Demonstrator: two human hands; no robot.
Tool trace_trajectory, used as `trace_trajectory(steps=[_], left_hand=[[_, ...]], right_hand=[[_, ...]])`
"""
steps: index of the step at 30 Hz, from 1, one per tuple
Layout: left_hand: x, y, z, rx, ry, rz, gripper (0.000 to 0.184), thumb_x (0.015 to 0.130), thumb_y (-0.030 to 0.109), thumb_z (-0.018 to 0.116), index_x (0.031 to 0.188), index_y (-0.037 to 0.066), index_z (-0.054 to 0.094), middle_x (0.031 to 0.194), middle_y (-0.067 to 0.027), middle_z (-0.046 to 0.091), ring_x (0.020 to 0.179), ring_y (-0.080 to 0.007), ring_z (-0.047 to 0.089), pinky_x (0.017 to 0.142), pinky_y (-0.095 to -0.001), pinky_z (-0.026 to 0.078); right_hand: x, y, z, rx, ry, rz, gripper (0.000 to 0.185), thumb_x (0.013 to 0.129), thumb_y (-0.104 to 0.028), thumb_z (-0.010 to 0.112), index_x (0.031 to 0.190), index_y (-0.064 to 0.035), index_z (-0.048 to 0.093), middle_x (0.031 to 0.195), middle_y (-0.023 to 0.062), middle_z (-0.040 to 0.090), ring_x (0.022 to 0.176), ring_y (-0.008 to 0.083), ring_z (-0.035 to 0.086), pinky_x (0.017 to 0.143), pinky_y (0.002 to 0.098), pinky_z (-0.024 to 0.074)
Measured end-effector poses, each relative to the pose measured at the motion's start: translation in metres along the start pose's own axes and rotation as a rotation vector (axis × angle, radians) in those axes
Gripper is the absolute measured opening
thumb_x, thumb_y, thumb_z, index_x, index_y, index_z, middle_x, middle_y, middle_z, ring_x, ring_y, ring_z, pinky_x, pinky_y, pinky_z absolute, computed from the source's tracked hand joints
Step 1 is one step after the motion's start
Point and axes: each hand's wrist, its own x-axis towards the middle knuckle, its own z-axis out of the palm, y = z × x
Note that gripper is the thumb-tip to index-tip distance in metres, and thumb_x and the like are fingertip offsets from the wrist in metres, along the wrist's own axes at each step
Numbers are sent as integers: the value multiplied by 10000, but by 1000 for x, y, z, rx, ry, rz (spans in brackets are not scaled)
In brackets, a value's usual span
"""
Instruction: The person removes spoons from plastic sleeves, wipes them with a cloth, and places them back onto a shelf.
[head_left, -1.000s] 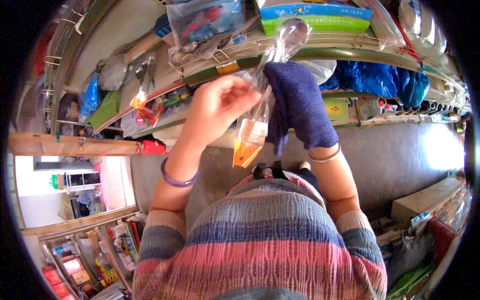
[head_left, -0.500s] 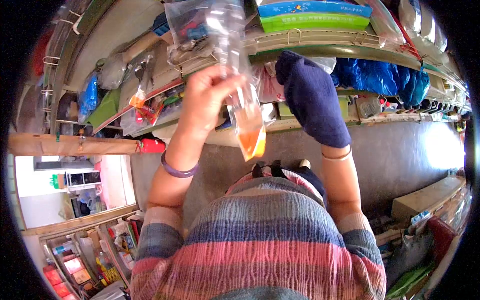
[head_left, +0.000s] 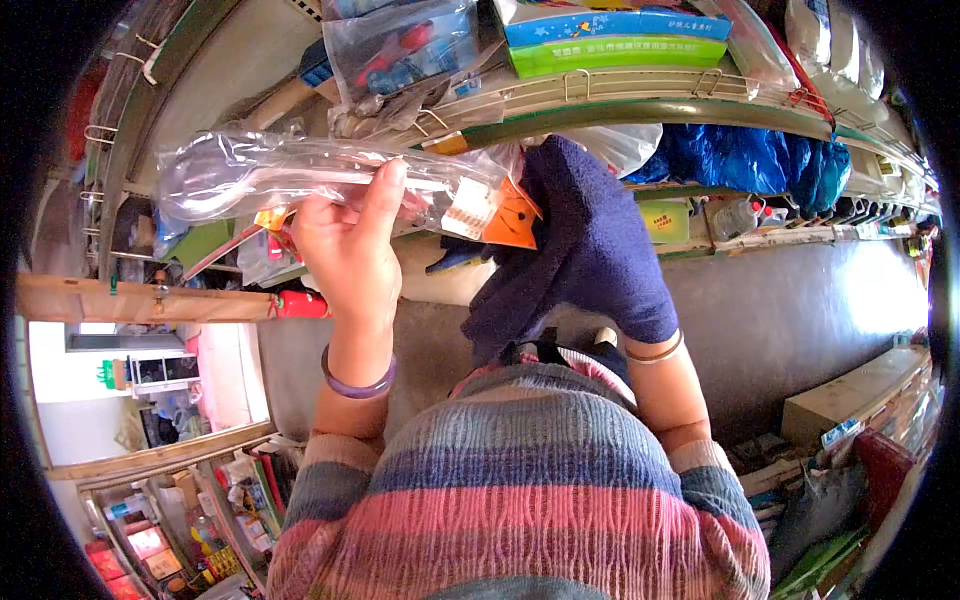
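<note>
My left hand [head_left: 352,245] is closed on a long spoon in clear plastic packaging [head_left: 300,185], thumb on top. The package lies sideways, its rounded bowl end to the left. An orange card with a white label [head_left: 515,215] shows at its right end. A dark blue cloth [head_left: 590,230] wraps my right hand down to the wrist and hangs in folds to the left. The fingers of that hand are hidden under it. The cloth is right beside the orange card; whether they touch I cannot tell.
In front runs a shelf rail [head_left: 620,88] with blue and green boxes [head_left: 620,45] and a bag of colourful items [head_left: 410,50] behind it. Blue plastic bags [head_left: 750,160] hang below. A low box [head_left: 850,395] stands at right on the grey floor [head_left: 760,300].
The packaged spoon has turned from upright to sideways, its orange card now pointing right. My right hand has moved slightly left, and the cloth has spread out and hangs looser.
</note>
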Motion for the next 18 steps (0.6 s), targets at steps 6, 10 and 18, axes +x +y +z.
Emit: trace_trajectory(steps=[6, 10, 18], left_hand=[[-6, 10, 4, 39, -147, -3, 90, 835, 33, 608, 917, 3, 588, 767, -71, 626, 575, -157, 598, 535, -251, 485], [2, 14, -4, -65, -166, -104, 98, 852, 60, 583, 937, 11, 583, 772, -67, 624, 597, -147, 598, 536, -255, 490], [5, 6, -8, -163, -142, -218, 110, 835, 35, 608, 933, -2, 576, 786, -78, 613, 593, -167, 605, 519, -262, 501]], right_hand=[[6, -49, -17, -390, 94, 76, 476, 601, -342, 726, 988, -83, 626, 973, 107, 619, 858, 263, 589, 731, 443, 349], [0, -25, -5, 204, -41, 330, 233, 712, -154, 648, 941, -123, 677, 879, 51, 659, 789, 161, 607, 703, 350, 433], [-12, -11, 16, 663, 54, 353, 209, 825, -95, 525, 1002, -8, 590, 955, 132, 599, 819, 260, 582, 720, 316, 476]])
